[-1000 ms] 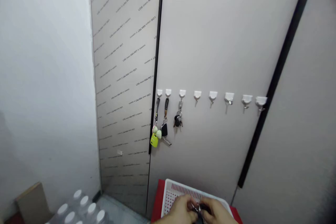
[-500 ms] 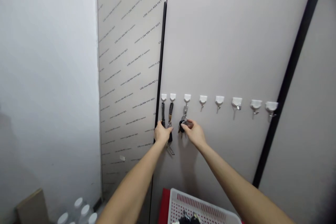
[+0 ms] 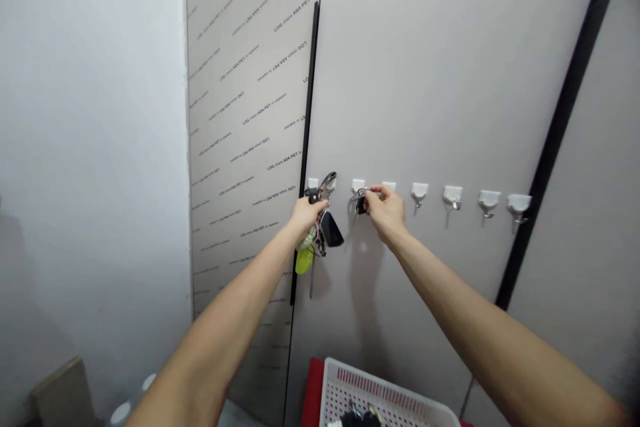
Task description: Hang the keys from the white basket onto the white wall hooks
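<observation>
At the left end of a row of white wall hooks, my left hand is closed on bunches of keys. A dark key fob, a yellow-green tag and a strap loop stick out from it. The loop is raised in front of the second hook; whether it still touches that hook I cannot tell. My right hand pinches another bunch of keys, with a metal ring and a black piece, just under the third hook. Its fingers partly cover the fourth hook.
More hooks continue rightward along the pale panel. A black vertical strip runs beside the leftmost hook. Below stands a white perforated basket with dark items inside, over something red. White-capped bottles are at lower left.
Both hands have risen, lifting the keys. The left-hand straps no longer hang straight down; the fob and yellow-green tag now show. The right-hand bunch has moved up beside its hook.
</observation>
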A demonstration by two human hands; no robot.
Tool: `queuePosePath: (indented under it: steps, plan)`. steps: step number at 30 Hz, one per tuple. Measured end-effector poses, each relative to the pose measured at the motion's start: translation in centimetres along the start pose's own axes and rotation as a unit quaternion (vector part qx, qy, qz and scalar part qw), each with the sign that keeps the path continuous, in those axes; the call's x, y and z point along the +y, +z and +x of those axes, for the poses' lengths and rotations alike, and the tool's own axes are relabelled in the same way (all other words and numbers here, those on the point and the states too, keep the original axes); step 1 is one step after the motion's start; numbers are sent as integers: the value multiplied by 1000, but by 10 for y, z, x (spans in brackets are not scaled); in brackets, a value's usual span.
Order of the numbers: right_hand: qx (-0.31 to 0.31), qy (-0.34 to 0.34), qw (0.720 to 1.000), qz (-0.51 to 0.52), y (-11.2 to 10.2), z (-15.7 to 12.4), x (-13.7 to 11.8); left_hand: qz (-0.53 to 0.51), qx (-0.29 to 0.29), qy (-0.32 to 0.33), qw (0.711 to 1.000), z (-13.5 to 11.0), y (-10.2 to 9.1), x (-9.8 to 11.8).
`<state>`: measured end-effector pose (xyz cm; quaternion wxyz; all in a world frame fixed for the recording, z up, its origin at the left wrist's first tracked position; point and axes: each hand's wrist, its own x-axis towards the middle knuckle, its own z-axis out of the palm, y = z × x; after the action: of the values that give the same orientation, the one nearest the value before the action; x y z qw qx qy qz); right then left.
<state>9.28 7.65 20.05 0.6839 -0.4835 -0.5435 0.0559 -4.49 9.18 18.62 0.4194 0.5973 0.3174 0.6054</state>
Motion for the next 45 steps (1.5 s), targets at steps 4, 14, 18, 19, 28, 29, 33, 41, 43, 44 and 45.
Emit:
queuePosePath:
  steps: [4,14,18,19,28,29,33,41,43,44,45]
  plan:
    - [-3,11,996,85,7,15,-30,-1,-2,44,999,15,-4,41]
    - [-163,36,984,69,-22,-51,-24,91,-170,49,980,-38,12,13]
    - [-245,97,965,-19,-62,-115,34,198,-272,16,942,-94,26,-59]
    - [-262,114,958,-30,-72,-130,49,232,-303,18,924,-107,30,-75]
    - [-333,210,914,-101,-132,-207,118,508,-430,146,732,-174,65,-123]
    - [-342,210,909,-112,-136,-210,119,519,-435,158,719,-177,67,-124]
    - [-365,207,895,-153,-147,-213,117,532,-444,176,699,-190,74,-123]
    - [-387,196,883,-180,-167,-210,135,503,-464,123,719,-235,72,-142]
    - [-378,197,884,-191,-169,-210,138,480,-447,105,748,-239,69,-147]
    - [-373,196,885,-197,-170,-209,138,462,-448,95,760,-239,68,-147]
    - [-365,194,887,-205,-169,-207,136,438,-453,83,772,-235,67,-145]
